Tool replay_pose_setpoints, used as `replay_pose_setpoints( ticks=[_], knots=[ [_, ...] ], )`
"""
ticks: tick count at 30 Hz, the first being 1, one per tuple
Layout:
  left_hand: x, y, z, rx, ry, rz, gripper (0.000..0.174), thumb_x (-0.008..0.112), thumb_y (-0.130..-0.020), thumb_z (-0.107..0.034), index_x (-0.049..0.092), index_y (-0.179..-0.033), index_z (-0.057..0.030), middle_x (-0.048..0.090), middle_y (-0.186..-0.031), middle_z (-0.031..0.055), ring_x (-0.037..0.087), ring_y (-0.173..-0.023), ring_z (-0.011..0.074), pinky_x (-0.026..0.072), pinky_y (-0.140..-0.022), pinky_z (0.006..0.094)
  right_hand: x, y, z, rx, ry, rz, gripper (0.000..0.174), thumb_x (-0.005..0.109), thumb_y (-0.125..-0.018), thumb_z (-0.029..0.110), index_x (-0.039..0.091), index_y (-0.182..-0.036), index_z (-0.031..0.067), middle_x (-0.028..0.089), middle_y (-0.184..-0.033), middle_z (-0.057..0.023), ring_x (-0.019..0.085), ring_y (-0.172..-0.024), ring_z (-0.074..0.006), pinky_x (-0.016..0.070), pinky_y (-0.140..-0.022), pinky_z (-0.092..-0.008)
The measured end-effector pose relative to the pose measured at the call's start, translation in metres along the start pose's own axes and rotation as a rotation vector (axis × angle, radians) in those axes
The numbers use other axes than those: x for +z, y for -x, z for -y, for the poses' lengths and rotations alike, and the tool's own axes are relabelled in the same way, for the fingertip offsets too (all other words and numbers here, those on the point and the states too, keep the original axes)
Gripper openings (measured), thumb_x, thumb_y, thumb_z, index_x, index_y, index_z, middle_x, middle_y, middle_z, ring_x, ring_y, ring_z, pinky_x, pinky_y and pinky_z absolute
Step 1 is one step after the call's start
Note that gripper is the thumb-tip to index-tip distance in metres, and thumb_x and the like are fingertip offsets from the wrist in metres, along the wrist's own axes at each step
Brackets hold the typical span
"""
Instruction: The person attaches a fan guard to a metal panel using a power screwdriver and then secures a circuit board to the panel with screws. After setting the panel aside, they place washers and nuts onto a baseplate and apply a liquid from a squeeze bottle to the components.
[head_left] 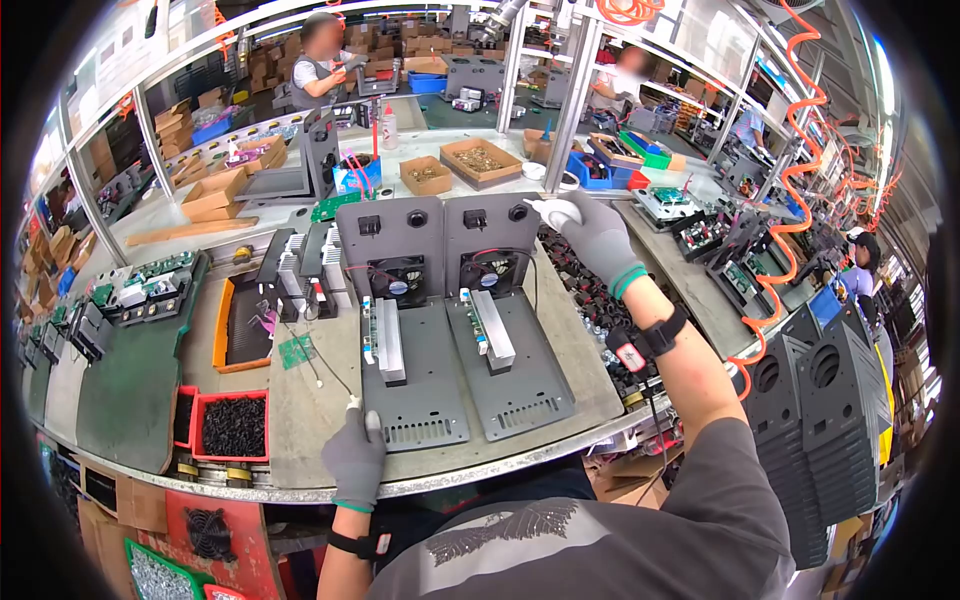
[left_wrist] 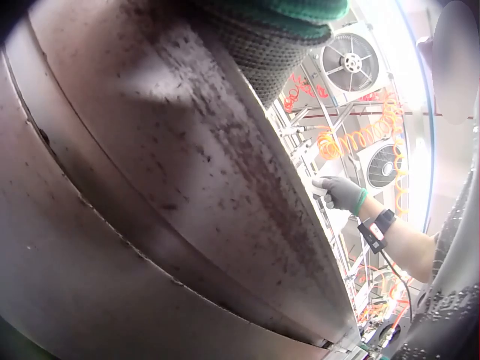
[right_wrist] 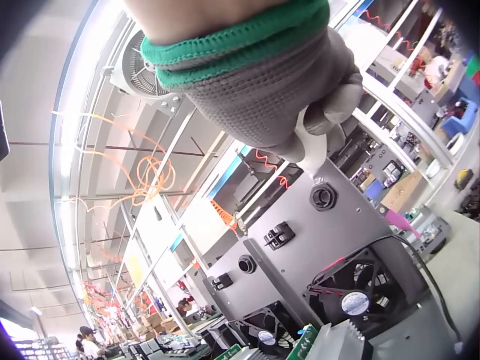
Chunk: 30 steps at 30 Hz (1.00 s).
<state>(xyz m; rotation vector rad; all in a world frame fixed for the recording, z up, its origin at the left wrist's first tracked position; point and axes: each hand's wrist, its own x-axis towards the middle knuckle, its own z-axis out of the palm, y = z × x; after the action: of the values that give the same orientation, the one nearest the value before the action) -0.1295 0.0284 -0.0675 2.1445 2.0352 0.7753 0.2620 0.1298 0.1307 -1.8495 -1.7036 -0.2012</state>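
Note:
My right hand (head_left: 592,238), in a grey glove, is raised at the top corner of the right-hand grey metal panel (head_left: 490,235). Its fingers curl round a white object with a tapered tip (right_wrist: 310,150), which points toward the panel's round black socket (right_wrist: 323,196); the glove hides most of it. A twin panel (head_left: 385,225) stands beside it. Both carry a fan and a base plate with a finned heat sink (head_left: 490,330). At the bench's front edge rests my gloved left hand (head_left: 355,462), fingers loose, beside a thin wire from a small green board (head_left: 297,350).
Red bins (head_left: 230,398) of black parts stand at the left, near an orange tray (head_left: 220,335). More heat-sink units (head_left: 290,265) stand left of the panels. Cardboard boxes of small parts (head_left: 480,160) sit behind. Stacked grey panels (head_left: 820,400) lean at the right below a coiled orange hose (head_left: 790,200).

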Motion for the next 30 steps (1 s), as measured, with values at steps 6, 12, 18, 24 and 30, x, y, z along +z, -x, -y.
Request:
replay_pose_setpoints(
  ticks=[6, 12, 18, 24, 30],
  knots=[
    [-0.004, 0.0, -0.004, -0.038, 0.023, 0.038, 0.031, 0.055, -0.098, -0.033, 0.064, -0.119, -0.012, 0.066, -0.068, 0.0161, 0.066, -0.063, 0.0373, 0.0505, -0.058, 0.0477, 0.016, 0.004, 0.042, 0.015, -0.465, 0.113, 0.039, 0.064, -0.089, 0.025, 0.063, -0.119, 0.0001, 0.069, -0.1, -0.0253, 0.068, -0.096, -0.0377, 0.0522, -0.084, -0.0417],
    [-0.002, 0.0, -0.002, -0.003, 0.005, -0.002, 0.031, 0.053, -0.098, -0.036, 0.061, -0.116, -0.011, 0.064, -0.063, 0.0144, 0.064, -0.058, 0.0375, 0.0492, -0.055, 0.049, 0.042, -0.005, 0.103, -0.203, -0.33, 0.1, 0.04, 0.067, -0.09, 0.028, 0.062, -0.119, 0.001, 0.069, -0.096, -0.0214, 0.069, -0.091, -0.0321, 0.0524, -0.081, -0.0392],
    [-0.003, -0.001, -0.002, -0.043, -0.005, 0.049, 0.035, 0.055, -0.097, -0.036, 0.063, -0.12, -0.0115, 0.065, -0.065, 0.0154, 0.065, -0.06, 0.0368, 0.0498, -0.056, 0.0479, 0.052, -0.023, 0.125, -0.214, -0.058, 0.129, 0.03, 0.063, -0.091, 0.032, 0.062, -0.101, 0.0038, 0.068, -0.091, -0.0218, 0.067, -0.09, -0.0395, 0.0511, -0.079, -0.0484],
    [-0.004, -0.002, -0.002, -0.043, 0.037, 0.031, 0.035, 0.055, -0.097, -0.037, 0.062, -0.119, -0.0117, 0.064, -0.064, 0.015, 0.065, -0.059, 0.0367, 0.0495, -0.055, 0.0484, 0.052, -0.031, 0.127, -0.258, 0.028, 0.116, 0.03, 0.063, -0.091, 0.032, 0.061, -0.101, 0.0044, 0.068, -0.09, -0.0208, 0.067, -0.089, -0.0396, 0.0516, -0.078, -0.0493],
    [-0.007, -0.002, -0.001, -0.035, 0.038, 0.088, 0.04, 0.051, -0.099, -0.038, 0.06, -0.125, -0.0089, 0.065, -0.065, 0.0151, 0.065, -0.059, 0.0369, 0.0492, -0.056, 0.0493, 0.048, -0.026, 0.122, -0.237, 0.076, 0.134, 0.033, 0.063, -0.09, 0.032, 0.06, -0.106, 0.0026, 0.069, -0.092, -0.0218, 0.066, -0.089, -0.0409, 0.0515, -0.08, -0.0493]
  ],
)
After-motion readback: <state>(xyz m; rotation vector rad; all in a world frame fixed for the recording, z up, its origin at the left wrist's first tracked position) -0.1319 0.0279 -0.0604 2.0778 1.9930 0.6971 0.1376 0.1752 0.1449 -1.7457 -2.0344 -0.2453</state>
